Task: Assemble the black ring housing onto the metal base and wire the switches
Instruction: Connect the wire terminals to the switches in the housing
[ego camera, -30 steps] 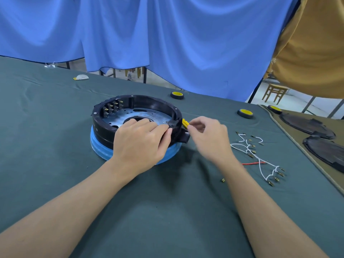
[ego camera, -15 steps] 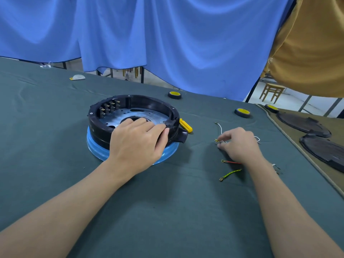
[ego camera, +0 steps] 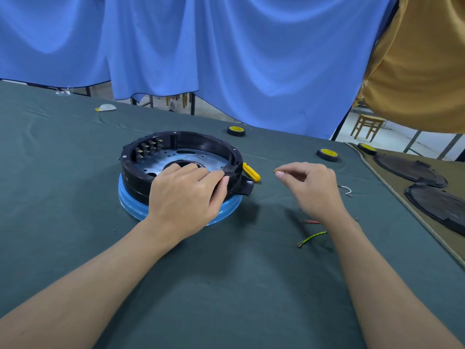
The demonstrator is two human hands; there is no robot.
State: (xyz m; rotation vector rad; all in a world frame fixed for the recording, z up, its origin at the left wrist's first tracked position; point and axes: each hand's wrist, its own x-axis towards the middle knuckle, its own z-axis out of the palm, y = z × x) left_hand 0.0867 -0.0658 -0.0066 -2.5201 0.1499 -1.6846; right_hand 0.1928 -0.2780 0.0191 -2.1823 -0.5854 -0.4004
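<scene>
Since half a second ago, the right hand [ego camera: 312, 187] has lifted off the cloth where the loose wires lie and come part way toward the assembly. Its thumb and forefinger pinch a tiny brass terminal [ego camera: 275, 170]. The other fingers are loosely curled, and any wire behind the terminal is hidden by the hand. The left hand [ego camera: 186, 195] has not moved. Its fingers curl over the near-right rim of the black ring housing [ego camera: 201, 141] with the thumb against the outer wall.

The housing sits left of centre on the tabletop [ego camera: 226, 285], around a perforated, shiny metal base [ego camera: 173, 157] and on top of a glossy blue ring [ego camera: 130, 200]. A row of switches [ego camera: 148, 147] with upright metal tabs lines its far-left inner wall.

The housing looks like stiff moulded plastic, probably light, and is best held by the rim as it is now. The terminal is small and likely easy to drop or bend, so a fingertip pinch close to its end seems right.

A yellow screwdriver handle [ego camera: 251, 172] lies touching the housing's right side. Nearby on the wrinkled dark green cloth lie a red wire [ego camera: 312, 221], a green-yellow wire [ego camera: 312, 238] and a white wire [ego camera: 348, 189].
</scene>
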